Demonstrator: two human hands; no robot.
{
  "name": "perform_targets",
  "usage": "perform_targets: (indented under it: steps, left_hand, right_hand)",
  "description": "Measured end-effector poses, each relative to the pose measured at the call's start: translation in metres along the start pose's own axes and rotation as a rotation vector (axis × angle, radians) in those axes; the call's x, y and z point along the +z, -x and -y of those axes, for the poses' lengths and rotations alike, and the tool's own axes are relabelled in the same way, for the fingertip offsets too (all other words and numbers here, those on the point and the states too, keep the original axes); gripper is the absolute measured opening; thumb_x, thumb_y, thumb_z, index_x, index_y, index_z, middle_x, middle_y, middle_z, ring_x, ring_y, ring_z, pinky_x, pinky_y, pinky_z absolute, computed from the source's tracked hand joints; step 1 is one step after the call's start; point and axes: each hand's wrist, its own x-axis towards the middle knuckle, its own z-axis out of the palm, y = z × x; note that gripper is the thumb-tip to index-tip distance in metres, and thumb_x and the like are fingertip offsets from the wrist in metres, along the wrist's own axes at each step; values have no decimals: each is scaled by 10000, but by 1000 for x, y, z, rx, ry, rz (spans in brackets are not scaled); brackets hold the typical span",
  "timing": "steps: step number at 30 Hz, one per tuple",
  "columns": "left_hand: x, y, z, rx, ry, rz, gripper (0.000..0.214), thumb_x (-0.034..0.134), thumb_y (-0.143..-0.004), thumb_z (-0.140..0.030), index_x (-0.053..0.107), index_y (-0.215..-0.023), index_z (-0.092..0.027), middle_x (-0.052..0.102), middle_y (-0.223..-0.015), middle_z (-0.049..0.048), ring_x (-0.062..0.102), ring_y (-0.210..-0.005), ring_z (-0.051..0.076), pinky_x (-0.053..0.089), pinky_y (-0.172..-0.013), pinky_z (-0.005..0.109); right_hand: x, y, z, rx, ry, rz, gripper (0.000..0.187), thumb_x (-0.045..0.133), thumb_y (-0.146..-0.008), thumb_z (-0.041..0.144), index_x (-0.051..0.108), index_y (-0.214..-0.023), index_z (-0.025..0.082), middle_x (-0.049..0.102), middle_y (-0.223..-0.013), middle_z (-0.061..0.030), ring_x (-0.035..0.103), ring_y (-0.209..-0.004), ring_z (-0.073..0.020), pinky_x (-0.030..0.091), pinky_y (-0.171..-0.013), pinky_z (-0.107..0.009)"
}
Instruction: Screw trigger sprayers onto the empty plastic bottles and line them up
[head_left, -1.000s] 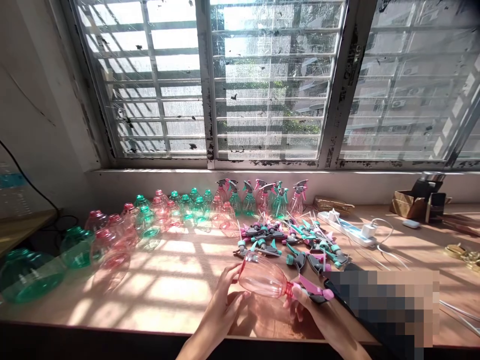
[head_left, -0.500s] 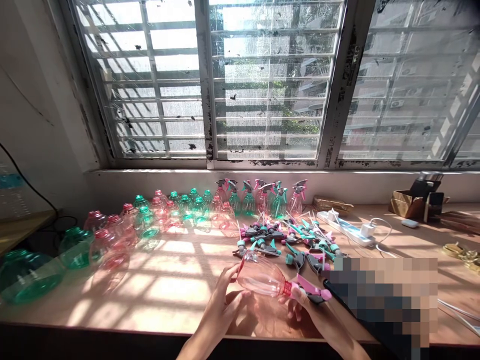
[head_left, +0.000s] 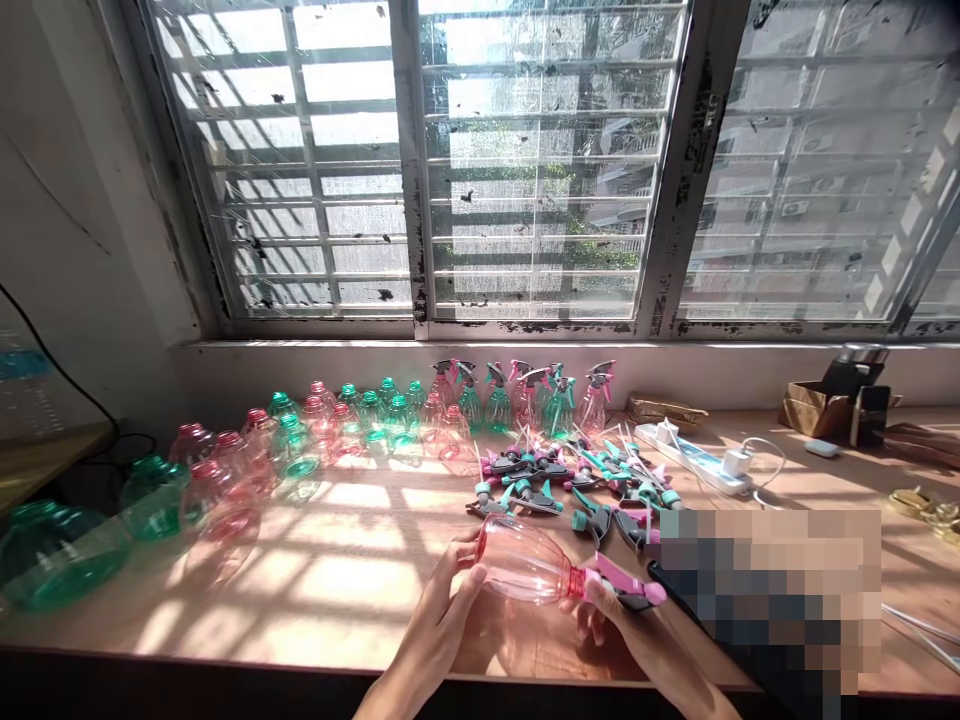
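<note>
A clear pink spray bottle lies nearly on its side in the air above the table's front edge, base to the left. My left hand is closed around its base, thumb against the near side. At the neck, my right hand pinches the collar of a pink-and-grey trigger spray head, which sits at the bottle's mouth. How far the collar is screwed on cannot be told. Just beyond the bottle lies a pile of loose trigger heads in teal, pink and grey, some with white tubes.
Open pink and green bottles stand along the left and back of the table. Several bottles with heads fitted stand below the window. To the right are a white power strip, a cardboard box and a dark object beside a pixelated patch.
My left thumb has closed onto the bottle near its base. The bottle and spray head have shifted slightly down and right, with my right hand still at the collar.
</note>
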Motion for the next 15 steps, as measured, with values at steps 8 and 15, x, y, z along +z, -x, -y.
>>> perform_targets:
  steps: [8,15]
  left_hand:
    - [3,0,15,44,34,43,416,604,-975,-477,585,-1369,-347,526,-1506,87,500,-1404,309,502,-1103,424]
    - [8,4,8,-35,164,64,462,641,-951,-496,549,-1381,-353,571,-1507,77,559,-1376,299,517,-1112,432]
  right_hand:
    - [0,-1,5,-27,-59,-21,574,516,-882,763,746,-797,244,702,-597,-34,619,-617,-255,467,-677,-381]
    - [2,1,5,-5,-89,-13,501,613,-868,716,758,-803,241,722,-662,-19,635,-623,-226,487,-654,-363]
